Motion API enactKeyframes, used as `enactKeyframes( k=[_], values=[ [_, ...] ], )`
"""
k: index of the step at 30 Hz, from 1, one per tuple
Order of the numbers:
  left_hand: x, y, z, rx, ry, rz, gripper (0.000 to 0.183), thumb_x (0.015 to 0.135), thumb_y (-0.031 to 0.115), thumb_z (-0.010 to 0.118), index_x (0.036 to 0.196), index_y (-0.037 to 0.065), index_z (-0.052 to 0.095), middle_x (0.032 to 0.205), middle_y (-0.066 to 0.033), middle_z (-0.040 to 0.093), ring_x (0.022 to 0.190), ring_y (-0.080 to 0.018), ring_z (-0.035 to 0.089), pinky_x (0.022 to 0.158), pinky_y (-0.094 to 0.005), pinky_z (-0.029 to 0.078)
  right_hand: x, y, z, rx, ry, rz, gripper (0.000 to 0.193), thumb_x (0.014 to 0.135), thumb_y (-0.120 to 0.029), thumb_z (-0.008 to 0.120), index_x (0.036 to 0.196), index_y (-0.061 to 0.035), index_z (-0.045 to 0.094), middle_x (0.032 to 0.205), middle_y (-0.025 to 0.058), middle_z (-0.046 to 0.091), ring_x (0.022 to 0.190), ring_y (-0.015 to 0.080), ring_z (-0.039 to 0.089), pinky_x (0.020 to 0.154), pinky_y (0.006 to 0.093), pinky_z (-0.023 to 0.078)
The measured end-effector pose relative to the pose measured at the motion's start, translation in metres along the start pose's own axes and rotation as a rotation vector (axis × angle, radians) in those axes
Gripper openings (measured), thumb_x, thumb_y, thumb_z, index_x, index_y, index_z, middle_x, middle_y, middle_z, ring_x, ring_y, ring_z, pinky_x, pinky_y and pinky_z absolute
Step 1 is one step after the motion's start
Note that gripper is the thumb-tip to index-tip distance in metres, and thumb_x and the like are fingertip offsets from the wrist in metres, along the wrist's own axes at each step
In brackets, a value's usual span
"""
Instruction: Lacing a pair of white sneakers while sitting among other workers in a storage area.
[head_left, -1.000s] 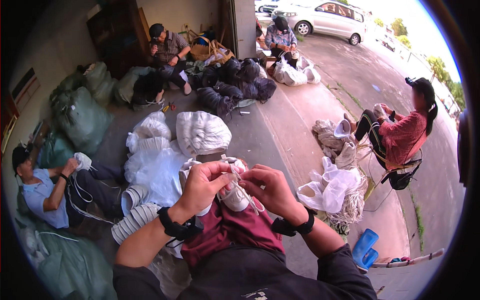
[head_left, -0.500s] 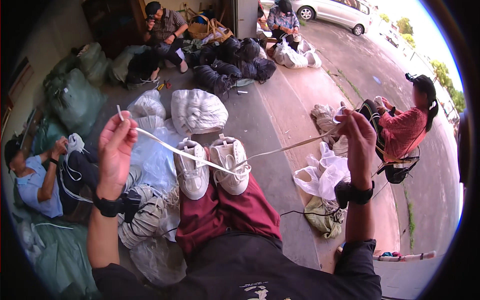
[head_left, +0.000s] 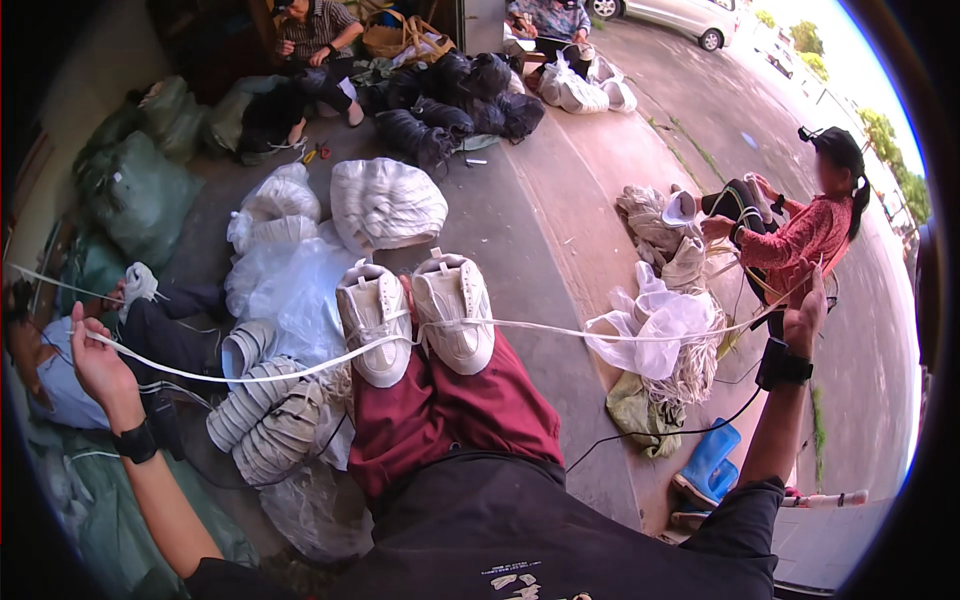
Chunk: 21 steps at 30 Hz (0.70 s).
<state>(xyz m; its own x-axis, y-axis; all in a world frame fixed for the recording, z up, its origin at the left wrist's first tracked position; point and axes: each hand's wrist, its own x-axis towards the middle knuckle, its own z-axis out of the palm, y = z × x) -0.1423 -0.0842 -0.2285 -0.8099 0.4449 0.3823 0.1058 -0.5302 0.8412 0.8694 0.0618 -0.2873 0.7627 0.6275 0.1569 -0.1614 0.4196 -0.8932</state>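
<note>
So the main thing here is a flat white shoelace, strung out wide between two bare hands. The left hand is way out at the left, fingers partly curled with the lace caught at the fingertips; I can't tell exactly which fingers do the gripping. The right hand is out at the far right, fingers pointing up and pinching the other side of the lace, with what looks like a bit poking out past the tips. Handling-wise I'd call the lace super light, soft and floppy, not fragile, maybe a little slidey, so a thumb-and-finger pinch close to each end seems the best hold. The middle of it crosses a pair of white sneakers, well apart from both hands: it passes over the left sneaker and across the lower lacing of the right sneaker. Whether it's through the eyelets is too small to tell. Both shoes sit side by side on the maroon trousers, toes toward the wearer. They look light too, fairly stiff at the toe and softer round the collar, so I'd grab them by the heel or sides.
</note>
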Motion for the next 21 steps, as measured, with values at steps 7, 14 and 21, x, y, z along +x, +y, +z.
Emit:
enactKeyframes(
  k=[7,14,21],
  values=[
    [-0.086,-0.037,0.103,-0.093,-0.318,-0.096,0.024,0.099,0.009,0.045,0.117,0.000,0.058,0.082,-0.0016,0.056,0.056,-0.0036,0.040,0.045,-0.0185,0.028,0.026,-0.011,-0.036,-0.042,0.051,-0.066,0.027,0.101,-0.020,0.053,0.120,-0.0013,0.062,0.114,0.0088,0.069,0.094,0.0147,0.067,0.083,0.0256,0.056],
    [-0.211,-0.119,0.225,0.199,-0.930,-0.397,0.019,0.097,0.011,0.057,0.112,0.002,0.064,0.065,0.0078,0.048,0.049,0.0003,0.036,0.044,-0.0177,0.026,0.060,-0.021,-0.054,-0.108,0.036,-0.071,0.030,0.103,-0.023,0.050,0.122,-0.0021,0.061,0.118,0.0072,0.068,0.100,0.0143,0.064,0.090,0.0271,0.053],
    [-0.316,-0.218,0.285,0.444,-1.432,-0.483,0.030,0.095,0.017,0.058,0.119,0.000,0.064,0.080,-0.0085,0.068,0.075,-0.0129,0.064,0.072,-0.0297,0.050,0.079,-0.024,-0.039,-0.158,0.024,-0.075,0.030,0.103,-0.023,0.049,0.120,-0.0026,0.063,0.116,0.0087,0.068,0.101,0.0134,0.065,0.089,0.0250,0.052]
  ],
)
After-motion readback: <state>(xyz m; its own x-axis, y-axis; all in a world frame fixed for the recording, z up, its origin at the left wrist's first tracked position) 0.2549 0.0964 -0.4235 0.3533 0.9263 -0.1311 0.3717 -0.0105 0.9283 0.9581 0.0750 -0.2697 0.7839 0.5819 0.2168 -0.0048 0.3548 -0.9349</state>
